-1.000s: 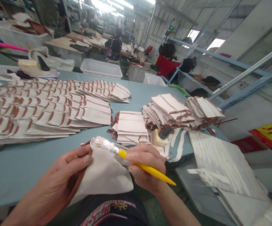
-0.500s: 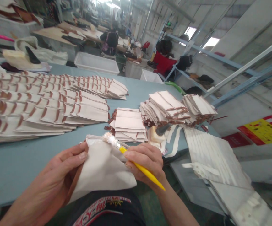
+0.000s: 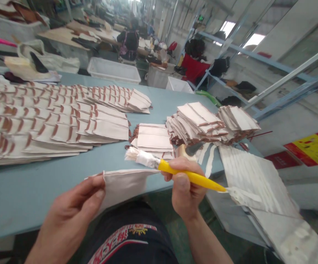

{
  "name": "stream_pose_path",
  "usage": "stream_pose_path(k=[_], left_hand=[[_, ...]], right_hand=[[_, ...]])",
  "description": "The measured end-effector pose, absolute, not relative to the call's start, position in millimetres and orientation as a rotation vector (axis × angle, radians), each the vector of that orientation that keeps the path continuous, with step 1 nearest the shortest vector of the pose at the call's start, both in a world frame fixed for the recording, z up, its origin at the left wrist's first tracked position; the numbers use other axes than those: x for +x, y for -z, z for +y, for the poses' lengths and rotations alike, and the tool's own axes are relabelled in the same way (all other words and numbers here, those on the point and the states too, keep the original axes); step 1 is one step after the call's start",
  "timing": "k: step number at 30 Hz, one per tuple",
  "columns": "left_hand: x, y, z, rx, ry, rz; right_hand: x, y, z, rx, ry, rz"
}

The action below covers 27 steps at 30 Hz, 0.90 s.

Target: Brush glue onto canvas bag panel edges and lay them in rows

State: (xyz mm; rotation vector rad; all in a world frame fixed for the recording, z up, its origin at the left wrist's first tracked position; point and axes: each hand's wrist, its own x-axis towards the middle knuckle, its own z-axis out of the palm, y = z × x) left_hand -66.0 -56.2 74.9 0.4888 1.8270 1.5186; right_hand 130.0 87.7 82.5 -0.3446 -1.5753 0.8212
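Fingers and thumb of my left hand (image 3: 75, 205) pinch the left end of an off-white fabric piece (image 3: 126, 185), its top edge running nearly level above my lap. In my right hand (image 3: 188, 194) is a paintbrush (image 3: 145, 158) with a yellow handle, its pale bristles pointing left and apart from the piece, above its top edge. The far right end of the fabric reaches close to my right fingertips; whether they touch it, I cannot tell. Just beyond the brush lies a small stack of similar white pieces (image 3: 153, 137) with brown edging.
Long overlapping rows of white pieces (image 3: 54, 124) cover the table's left. More stacks (image 3: 197, 119) stand at right, with a block-shaped container (image 3: 182, 151) in front. A side board (image 3: 254, 176) carries white strips. Beyond the blue table (image 3: 24, 198) are a white bin (image 3: 113, 70) and a seated person (image 3: 128, 42).
The brush has lifted off the fabric's top edge, and my right hand has moved right. The piece has tipped, showing less of its face.
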Motion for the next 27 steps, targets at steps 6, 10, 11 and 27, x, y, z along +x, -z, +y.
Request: stream_pose_path(k=[6,10,11,27], left_hand=[[-61.8,-45.9,-69.7,1.477,-1.578,1.935],[-61.1,-38.4,-70.2,1.735,-1.672,1.942],[-61.1,-38.4,-70.5,1.773,-1.681,1.97],[-61.6,-44.1,-55.0,1.891,-1.664,1.948]], right_hand=[[132.1,-82.7,81.3,-0.296,-1.088,-1.635],[129.8,-86.9,82.1,-0.201,-1.142,-1.722],[129.4,-87.9,83.4,-0.167,-1.154,-1.753],[127.4,-82.0,104.0,-0.154,-1.196,-1.817]])
